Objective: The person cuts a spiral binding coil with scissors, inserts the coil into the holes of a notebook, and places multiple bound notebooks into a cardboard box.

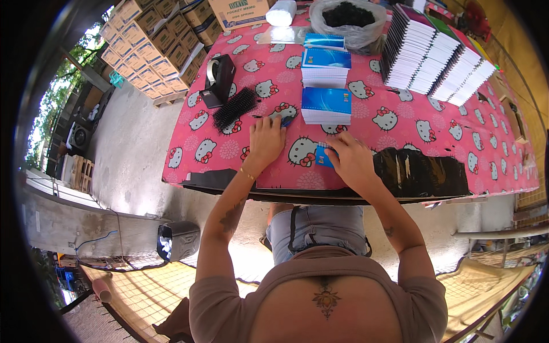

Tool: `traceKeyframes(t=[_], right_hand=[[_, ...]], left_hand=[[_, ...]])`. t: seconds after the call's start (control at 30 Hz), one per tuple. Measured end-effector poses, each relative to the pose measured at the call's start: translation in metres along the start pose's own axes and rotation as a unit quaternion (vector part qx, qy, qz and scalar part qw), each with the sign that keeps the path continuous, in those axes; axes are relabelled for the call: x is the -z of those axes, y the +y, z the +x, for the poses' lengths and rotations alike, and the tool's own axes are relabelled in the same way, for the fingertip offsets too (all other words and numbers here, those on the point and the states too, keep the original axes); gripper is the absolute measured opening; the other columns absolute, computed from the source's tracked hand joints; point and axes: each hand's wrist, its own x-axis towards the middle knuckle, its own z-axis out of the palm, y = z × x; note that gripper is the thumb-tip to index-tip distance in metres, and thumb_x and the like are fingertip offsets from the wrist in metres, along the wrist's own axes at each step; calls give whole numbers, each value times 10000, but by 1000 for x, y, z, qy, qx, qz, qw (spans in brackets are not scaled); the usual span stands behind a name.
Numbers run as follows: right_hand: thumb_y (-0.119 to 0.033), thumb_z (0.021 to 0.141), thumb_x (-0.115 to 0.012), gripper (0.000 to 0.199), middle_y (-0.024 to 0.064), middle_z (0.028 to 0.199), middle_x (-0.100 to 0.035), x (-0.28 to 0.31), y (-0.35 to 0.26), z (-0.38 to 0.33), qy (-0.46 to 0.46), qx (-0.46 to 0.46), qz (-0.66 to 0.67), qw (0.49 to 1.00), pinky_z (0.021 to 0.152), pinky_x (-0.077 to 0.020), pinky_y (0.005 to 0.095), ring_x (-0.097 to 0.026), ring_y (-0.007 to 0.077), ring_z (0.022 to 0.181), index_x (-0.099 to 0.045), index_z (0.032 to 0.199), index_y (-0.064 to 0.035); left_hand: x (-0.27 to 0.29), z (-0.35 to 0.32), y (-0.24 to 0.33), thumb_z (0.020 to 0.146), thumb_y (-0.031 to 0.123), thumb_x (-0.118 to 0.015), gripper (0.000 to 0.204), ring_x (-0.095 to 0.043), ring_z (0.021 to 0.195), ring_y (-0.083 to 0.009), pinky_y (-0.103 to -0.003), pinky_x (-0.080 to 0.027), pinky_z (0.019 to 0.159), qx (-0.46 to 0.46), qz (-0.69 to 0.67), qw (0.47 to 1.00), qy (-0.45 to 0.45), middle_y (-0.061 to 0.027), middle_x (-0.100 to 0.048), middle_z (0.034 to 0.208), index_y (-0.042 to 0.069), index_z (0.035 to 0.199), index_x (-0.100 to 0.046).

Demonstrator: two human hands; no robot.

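My left hand [265, 139] lies flat, fingers apart, on the pink cartoon-cat tablecloth [400, 123], its fingertips beside a small dark blue object [287, 120]. My right hand [351, 158] grips a small blue booklet [323, 156] close to the table's near edge. Just beyond my hands stand two stacks of blue-covered booklets [326, 106], with a third thinner pile [324, 41] further back.
A black tape dispenser [219, 80] and a black comb-like binding strip [234, 107] lie at the left. Rows of spiral-bound notebooks [434, 57] stand at the far right. A bag of black pieces [349, 20] and cardboard boxes [154, 46] sit behind. Black sheeting [423, 171] drapes the near edge.
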Motion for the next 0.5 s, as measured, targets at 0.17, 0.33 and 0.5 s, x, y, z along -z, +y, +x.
traceKeyframes(t=[0.17, 0.33, 0.5], right_hand=[[-175, 816, -722, 198, 55, 950, -585, 5, -13, 0, -5, -57, -1, 998, 668, -530, 405, -652, 282, 788, -658, 992, -112], [-186, 834, -715, 167, 44, 933, -617, 1, -14, -2, 20, -52, 20, 998, 648, -525, 392, -657, 274, 791, -667, 979, -119], [-181, 846, -704, 146, 46, 896, -648, -2, -15, -2, 27, -42, 13, 999, 642, -522, 387, -657, 279, 781, -671, 977, -124]], left_hand=[[44, -53, 37, 1022, 346, -472, 450, -571, 847, -178, -352, -478, 788, 279, -625, 707, -180, -54, -594, 919, 59, 1366, -502], [87, -79, 86, 1028, 344, -445, 432, -659, 924, -247, -375, -541, 787, 316, -785, 487, -217, -122, -666, 996, 33, 1322, -500], [86, -79, 89, 1028, 351, -454, 456, -691, 937, -269, -388, -566, 816, 318, -817, 431, -213, -189, -674, 1076, 6, 1324, -489]])
